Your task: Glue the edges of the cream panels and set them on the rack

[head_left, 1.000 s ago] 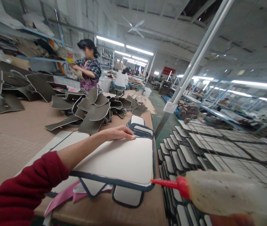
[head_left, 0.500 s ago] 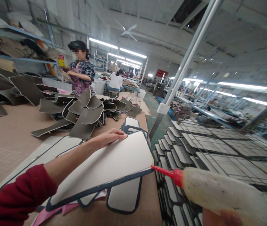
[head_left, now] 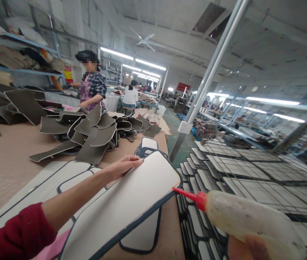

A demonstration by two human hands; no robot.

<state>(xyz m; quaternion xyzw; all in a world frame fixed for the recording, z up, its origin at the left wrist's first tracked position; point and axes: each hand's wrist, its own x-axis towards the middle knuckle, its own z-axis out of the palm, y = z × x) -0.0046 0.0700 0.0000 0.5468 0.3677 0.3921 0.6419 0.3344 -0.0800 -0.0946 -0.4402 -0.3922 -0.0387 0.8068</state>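
My left hand (head_left: pixel 122 167) lies with fingers stretched flat on the far edge of a large white panel with a dark border (head_left: pixel 126 202), which is tilted up off the table. My right hand (head_left: pixel 246 247), seen only partly at the bottom edge, grips a cloudy glue bottle (head_left: pixel 248 220). The bottle's red nozzle (head_left: pixel 187 195) touches the panel's right edge. More white bordered panels (head_left: pixel 61 180) lie flat under and beside the tilted one.
A heap of grey-brown cut pieces (head_left: pixel 93 130) covers the brown table (head_left: pixel 4 159) further back. Wire racks (head_left: pixel 250 169) with rows of small white pieces stand to the right. A person in a plaid shirt (head_left: pixel 91 86) works at the table's far end; a slanted metal post (head_left: pixel 210 76) rises beside it.
The white panel has swung and tilted, its right edge lifting, while the glue nozzle followed along that edge. My left hand stayed on the panel's far edge.
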